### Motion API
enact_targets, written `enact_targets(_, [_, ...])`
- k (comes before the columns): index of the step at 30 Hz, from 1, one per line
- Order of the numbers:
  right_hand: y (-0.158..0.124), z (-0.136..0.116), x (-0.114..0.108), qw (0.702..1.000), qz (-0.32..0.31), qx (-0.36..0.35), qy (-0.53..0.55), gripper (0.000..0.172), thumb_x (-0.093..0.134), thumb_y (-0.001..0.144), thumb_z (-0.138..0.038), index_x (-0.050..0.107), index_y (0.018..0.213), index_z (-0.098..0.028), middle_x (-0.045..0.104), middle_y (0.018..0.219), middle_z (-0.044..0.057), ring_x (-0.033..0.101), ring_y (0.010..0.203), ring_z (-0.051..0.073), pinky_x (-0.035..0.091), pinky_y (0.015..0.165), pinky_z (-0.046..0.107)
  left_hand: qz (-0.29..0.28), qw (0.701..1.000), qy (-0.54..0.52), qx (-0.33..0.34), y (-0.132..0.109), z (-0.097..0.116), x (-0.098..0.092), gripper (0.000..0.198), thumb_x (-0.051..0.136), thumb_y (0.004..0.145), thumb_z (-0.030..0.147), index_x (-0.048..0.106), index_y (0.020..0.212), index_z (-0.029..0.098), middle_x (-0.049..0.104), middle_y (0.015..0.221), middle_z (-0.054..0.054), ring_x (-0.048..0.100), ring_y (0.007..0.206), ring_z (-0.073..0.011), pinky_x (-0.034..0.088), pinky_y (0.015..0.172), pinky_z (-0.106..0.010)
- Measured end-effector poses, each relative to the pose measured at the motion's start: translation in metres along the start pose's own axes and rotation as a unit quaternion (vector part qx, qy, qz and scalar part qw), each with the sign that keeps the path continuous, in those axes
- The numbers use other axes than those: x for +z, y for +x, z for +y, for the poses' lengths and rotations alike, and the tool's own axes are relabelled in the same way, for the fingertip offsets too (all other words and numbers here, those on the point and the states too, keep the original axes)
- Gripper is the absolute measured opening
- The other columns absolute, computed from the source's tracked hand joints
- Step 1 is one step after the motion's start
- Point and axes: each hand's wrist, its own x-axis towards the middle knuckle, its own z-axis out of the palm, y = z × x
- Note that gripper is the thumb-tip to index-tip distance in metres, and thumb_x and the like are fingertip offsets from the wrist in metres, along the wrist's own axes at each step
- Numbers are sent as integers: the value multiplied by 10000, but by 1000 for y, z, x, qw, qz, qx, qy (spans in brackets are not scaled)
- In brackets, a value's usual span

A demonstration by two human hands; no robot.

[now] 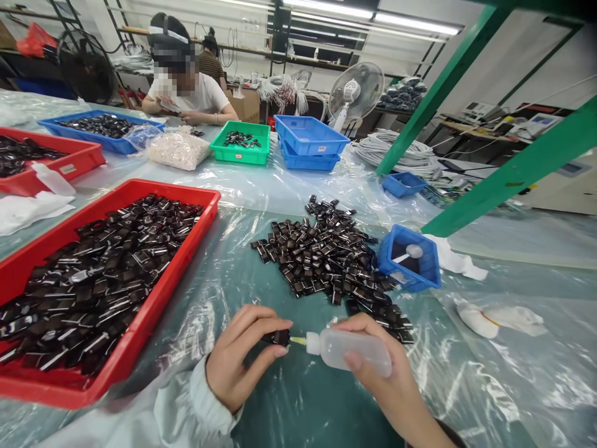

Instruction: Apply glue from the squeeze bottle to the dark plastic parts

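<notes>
My left hand (247, 354) pinches a small black plastic part (280, 338) between thumb and fingertips. In my right hand (382, 361) is a translucent white squeeze bottle (347, 350), lying sideways with its thin yellowish nozzle tip (297, 340) pointing left. That tip meets or nearly meets the right end of the black part; I cannot tell which. Just beyond my hands a loose pile of similar black parts (326, 252) spreads over the plastic-covered table. To the left, a large red tray (180, 261) holds many more of them.
A small blue bin (431, 277) with a scoop (413, 251) in dark contents stands right of the pile. Farther back are a green tray (240, 155), stacked blue trays (310, 149) and a bag of pale pieces (180, 149). A green post (424, 93) rises at right. Another person (186, 93) sits across the table.
</notes>
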Motion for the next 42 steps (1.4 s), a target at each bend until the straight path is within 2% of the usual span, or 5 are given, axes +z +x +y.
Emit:
enact_targets(5, [3,3,-7,999,-30,-40,-20,331,581,798,-555,633,816,-228,664,701,24,571,545,163,418,467,230,-4,1000,-1,19,-1,4,-1,217,460,951,259,557,1141,219,586,984,-67,528,902,-192,411,786,-317])
enact_targets(11, [7,-1,-11,995,-55,-71,-38,327,544,835,-541,657,802,-236,633,649,10,569,519,149,403,447,211,-4,999,-7,39,-2,8,-2,211,477,942,239,575,1122,186,591,945,-74,528,862,-193,416,768,-310])
enact_targets(42, [1,1,-9,993,-42,-96,-49,298,547,848,-528,676,865,-260,661,694,17,605,544,159,443,461,215,16,1000,-14,13,-6,12,-3,209,480,943,272,578,1112,196,603,928,-77,550,857,-192,451,754,-324])
